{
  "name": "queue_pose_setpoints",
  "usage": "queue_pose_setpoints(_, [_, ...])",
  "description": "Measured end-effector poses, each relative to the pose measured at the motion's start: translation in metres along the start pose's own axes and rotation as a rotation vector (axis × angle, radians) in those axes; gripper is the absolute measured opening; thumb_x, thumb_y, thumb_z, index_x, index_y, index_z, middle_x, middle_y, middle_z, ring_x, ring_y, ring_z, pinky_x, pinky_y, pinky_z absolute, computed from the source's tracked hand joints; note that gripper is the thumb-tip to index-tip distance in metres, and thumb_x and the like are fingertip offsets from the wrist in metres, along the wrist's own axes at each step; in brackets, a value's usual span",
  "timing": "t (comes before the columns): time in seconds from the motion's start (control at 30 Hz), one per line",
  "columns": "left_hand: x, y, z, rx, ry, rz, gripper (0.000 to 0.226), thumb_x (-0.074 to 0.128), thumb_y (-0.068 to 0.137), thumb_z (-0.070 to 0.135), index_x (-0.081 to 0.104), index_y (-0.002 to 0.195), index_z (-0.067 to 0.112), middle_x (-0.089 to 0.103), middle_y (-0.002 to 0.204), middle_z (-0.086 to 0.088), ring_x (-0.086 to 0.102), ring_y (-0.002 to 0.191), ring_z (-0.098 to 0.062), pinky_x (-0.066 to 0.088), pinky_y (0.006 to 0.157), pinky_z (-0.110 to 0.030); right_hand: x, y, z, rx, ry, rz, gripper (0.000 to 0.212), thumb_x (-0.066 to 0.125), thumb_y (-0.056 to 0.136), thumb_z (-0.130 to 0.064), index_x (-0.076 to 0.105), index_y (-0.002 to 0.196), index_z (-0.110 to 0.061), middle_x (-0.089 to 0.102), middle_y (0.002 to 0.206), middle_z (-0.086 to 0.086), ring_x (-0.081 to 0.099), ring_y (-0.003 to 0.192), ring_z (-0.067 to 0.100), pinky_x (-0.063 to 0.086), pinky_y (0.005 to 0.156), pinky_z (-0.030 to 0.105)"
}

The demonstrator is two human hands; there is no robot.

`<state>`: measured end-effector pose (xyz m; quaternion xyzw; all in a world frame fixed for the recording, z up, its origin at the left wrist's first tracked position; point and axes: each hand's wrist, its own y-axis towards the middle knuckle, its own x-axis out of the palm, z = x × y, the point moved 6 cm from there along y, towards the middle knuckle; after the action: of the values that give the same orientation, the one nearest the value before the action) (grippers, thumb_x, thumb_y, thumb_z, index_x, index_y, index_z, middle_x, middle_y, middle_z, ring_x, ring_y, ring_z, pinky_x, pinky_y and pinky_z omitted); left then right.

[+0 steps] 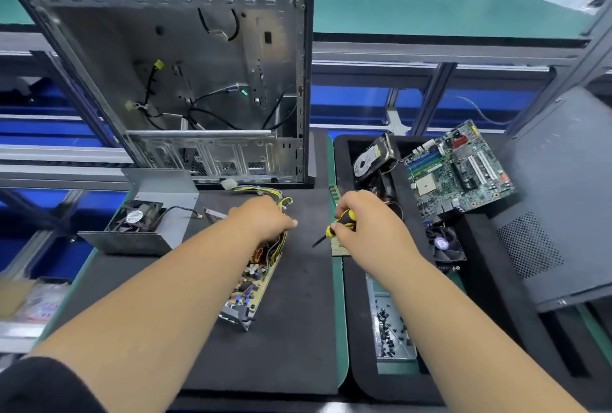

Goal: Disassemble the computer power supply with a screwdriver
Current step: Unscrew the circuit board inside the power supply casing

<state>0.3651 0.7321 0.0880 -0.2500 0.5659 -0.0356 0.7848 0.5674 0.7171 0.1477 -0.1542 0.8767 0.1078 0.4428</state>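
The power supply's circuit board, with coils, capacitors and yellow wires, stands tilted on its edge on the black mat. My left hand grips its upper end among the wire bundle. My right hand holds a yellow and black screwdriver, its tip pointing down-left toward the board, a short gap away. The power supply's grey metal cover, with its fan inside, lies to the left on the mat.
An opened, emptied computer case stands behind the mat. To the right are a hard drive, a motherboard, a cooler fan, a metal tray of screws and a dark side panel.
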Motion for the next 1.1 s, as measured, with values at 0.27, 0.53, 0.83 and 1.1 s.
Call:
queue_pose_setpoints(0.27, [0.007,-0.018,0.0,-0.123,-0.081,0.191,0.029,0.068,0.082,0.054,0.065,0.089,0.026,0.068,0.088,0.014,0.052,0.091,-0.012,0.018,0.113,-0.046,-0.013,-0.002,0.011,-0.057,0.023,-0.013,0.014,0.064,0.09,-0.025,0.052,0.087,-0.031,0.053,0.096,-0.011,0.059,0.081,0.01,0.047,0.07,0.031])
queue_pose_setpoints(0.53, [0.021,-0.035,0.015,-0.006,-0.035,0.269,0.017,0.067,0.086,0.048,0.059,0.096,0.036,0.066,0.085,0.02,0.061,0.103,-0.006,-0.01,0.115,-0.052,-0.017,-0.005,0.01,-0.109,0.027,-0.027,0.017,0.064,0.089,-0.025,0.05,0.084,-0.033,0.051,0.097,-0.011,0.057,0.079,0.01,0.048,0.07,0.032])
queue_pose_setpoints(0.83, [0.019,-0.069,0.017,-0.018,-0.039,0.516,0.017,0.06,0.078,0.021,0.059,0.088,0.035,0.064,0.077,0.016,0.046,0.104,-0.013,0.01,0.072,-0.034,-0.021,-0.015,0.008,-0.15,0.025,-0.027,0.012,0.064,0.089,-0.024,0.054,0.089,-0.03,0.05,0.097,-0.01,0.055,0.081,0.015,0.049,0.074,0.036])
queue_pose_setpoints(1.1, [0.039,-0.076,-0.001,-0.023,-0.746,0.399,0.024,0.066,0.08,0.002,0.063,0.081,0.026,0.072,0.084,0.002,0.052,0.063,-0.012,0.046,0.071,-0.031,-0.017,-0.018,0.008,-0.157,0.033,-0.041,0.015,0.065,0.09,-0.024,0.052,0.086,-0.031,0.05,0.096,-0.009,0.056,0.081,0.017,0.047,0.072,0.034])
